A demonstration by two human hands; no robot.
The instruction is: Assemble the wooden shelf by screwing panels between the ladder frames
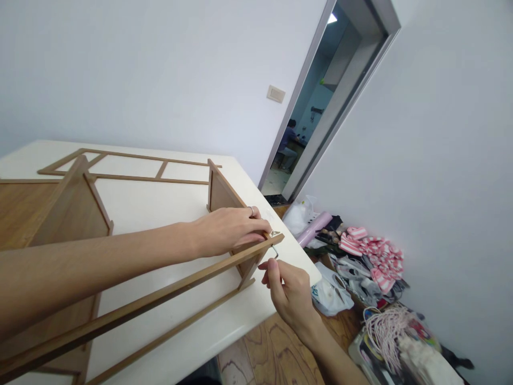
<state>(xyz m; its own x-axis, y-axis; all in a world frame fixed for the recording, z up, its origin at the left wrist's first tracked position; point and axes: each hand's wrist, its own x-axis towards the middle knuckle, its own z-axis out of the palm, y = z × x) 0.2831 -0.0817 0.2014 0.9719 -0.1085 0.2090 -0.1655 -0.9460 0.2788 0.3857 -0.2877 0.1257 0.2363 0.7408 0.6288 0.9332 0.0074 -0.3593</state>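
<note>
A partly assembled wooden rack stands on the white table [156, 211], with a long rail [160, 297] running along its near side. My left hand [240, 227] reaches over this rail, its fingers closed on the top of a shelf panel [222, 193] where panel and rail meet. Just below the rail's end, my right hand [292, 291] pinches a small bent hex key [275, 250], whose upper end meets the rail's underside. Small metal bits [274, 233] lie near that corner, too small to name. A second upright panel [76, 214] stands under my left forearm, partly hidden.
A flat ladder-like wooden frame [160, 170] lies at the back of the table. Plastic bags [331, 294], striped cloth [371, 248] and a pink roll [315, 229] are heaped on the floor along the right wall. A person [288, 141] sits beyond the doorway.
</note>
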